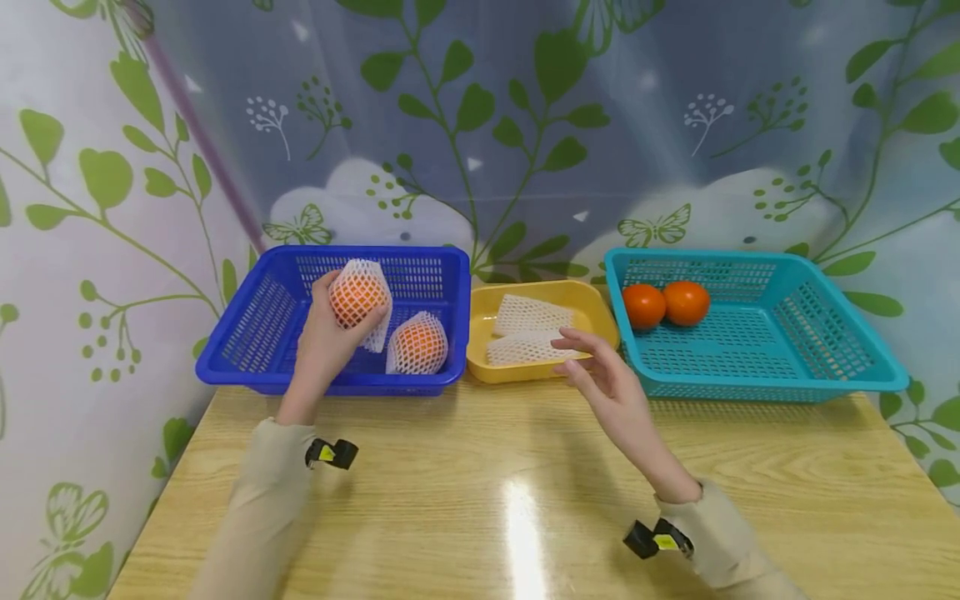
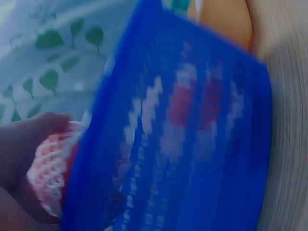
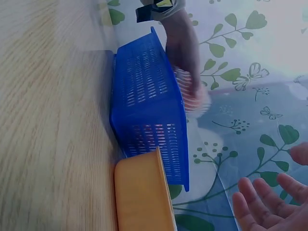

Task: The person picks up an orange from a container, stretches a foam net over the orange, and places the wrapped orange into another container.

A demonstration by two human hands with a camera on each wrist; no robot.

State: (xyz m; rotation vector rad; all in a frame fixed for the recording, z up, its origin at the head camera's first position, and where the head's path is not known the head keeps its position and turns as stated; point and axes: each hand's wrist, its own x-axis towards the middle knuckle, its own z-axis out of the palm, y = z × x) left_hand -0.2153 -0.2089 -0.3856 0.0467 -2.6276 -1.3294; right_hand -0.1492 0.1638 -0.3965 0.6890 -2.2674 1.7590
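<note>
My left hand (image 1: pixel 324 332) grips a tomato in a white foam net (image 1: pixel 358 293), held over the left part of the blue basket (image 1: pixel 333 385). Loose net hangs below the fruit. A second netted tomato (image 1: pixel 418 343) lies in that basket's front right corner. In the left wrist view, the basket wall (image 2: pixel 211 159) hides part of the held tomato (image 2: pixel 50 168). My right hand (image 1: pixel 617 392), fingers loosely spread and holding nothing, hovers by the front right edge of the yellow tray (image 1: pixel 510 372). Flat white foam nets (image 1: pixel 531 317) lie in the tray.
To the right stands a teal basket (image 1: pixel 780 387) with two bare tomatoes (image 1: pixel 686 302) at its left end. The baskets and tray line the back of the wooden table (image 1: pixel 450 475), before a leaf-patterned curtain (image 1: pixel 510 167).
</note>
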